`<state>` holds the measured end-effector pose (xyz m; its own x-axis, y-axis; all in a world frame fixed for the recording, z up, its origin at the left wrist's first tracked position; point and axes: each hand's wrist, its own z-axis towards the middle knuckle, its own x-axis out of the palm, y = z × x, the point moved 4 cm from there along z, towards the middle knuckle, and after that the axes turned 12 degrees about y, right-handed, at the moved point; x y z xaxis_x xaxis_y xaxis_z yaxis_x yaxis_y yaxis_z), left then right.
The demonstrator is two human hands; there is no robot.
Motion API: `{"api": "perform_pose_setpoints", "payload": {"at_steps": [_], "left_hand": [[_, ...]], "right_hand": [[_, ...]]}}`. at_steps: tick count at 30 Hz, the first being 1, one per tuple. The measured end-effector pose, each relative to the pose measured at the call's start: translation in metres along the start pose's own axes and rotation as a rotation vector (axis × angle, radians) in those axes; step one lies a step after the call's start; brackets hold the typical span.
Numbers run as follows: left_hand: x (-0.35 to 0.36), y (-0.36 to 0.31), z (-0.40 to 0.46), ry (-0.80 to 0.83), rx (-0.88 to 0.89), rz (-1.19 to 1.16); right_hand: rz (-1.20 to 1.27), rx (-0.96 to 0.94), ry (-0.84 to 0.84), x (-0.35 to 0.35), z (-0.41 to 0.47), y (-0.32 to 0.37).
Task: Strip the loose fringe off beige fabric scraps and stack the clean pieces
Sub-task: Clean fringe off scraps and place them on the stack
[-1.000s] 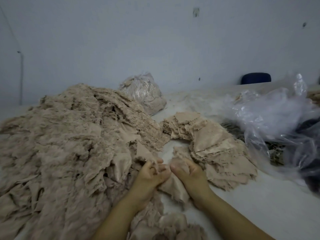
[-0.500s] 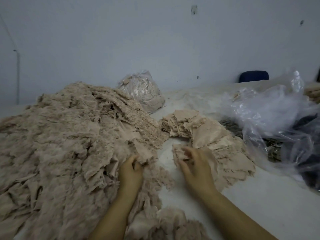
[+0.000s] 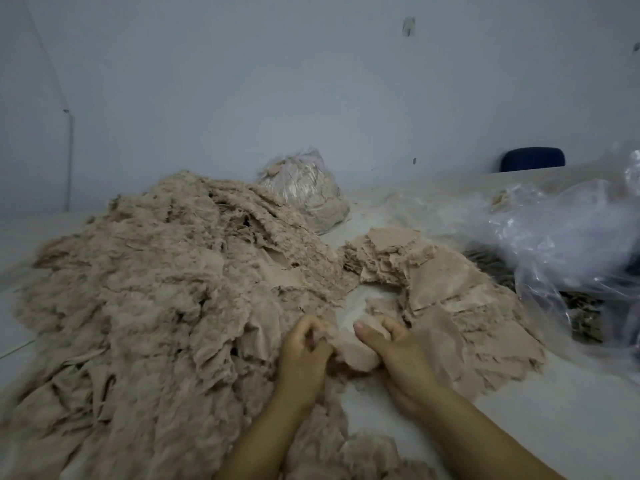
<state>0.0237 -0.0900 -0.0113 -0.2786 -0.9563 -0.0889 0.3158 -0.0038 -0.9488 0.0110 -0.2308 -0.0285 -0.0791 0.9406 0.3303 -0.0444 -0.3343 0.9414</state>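
A big heap of frayed beige scraps [image 3: 149, 299] fills the left of the white table [image 3: 554, 424]. To the right lies a flatter stack of beige pieces [image 3: 450, 292]. Between them, near the front, both hands hold one beige scrap [image 3: 356, 351]. My left hand [image 3: 303, 351] pinches its left edge with curled fingers. My right hand [image 3: 398, 351] grips its right side, thumb on top. A small clump of stripped fringe [image 3: 367, 455] lies near my forearms.
A clear bag stuffed with beige material [image 3: 304, 188] stands at the back centre. Crumpled clear plastic bags [image 3: 561, 237] cover dark material at the right. A dark blue chair back [image 3: 533, 159] shows behind the table, against the wall.
Half a second ago my left hand was in the heap and my right hand lay flat on the stack. Both have come together and now hold a scrap between them.
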Motion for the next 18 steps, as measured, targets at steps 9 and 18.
{"api": "perform_pose_setpoints", "payload": {"at_steps": [9, 18], "left_hand": [[0.01, 0.009, -0.006, 0.285, -0.441, -0.367], [0.017, -0.003, -0.004, 0.175, -0.161, -0.069]], "right_hand": [[-0.184, -0.151, 0.033, 0.011, -0.008, 0.003], [-0.207, -0.137, -0.023, 0.007, -0.011, 0.004]]}}
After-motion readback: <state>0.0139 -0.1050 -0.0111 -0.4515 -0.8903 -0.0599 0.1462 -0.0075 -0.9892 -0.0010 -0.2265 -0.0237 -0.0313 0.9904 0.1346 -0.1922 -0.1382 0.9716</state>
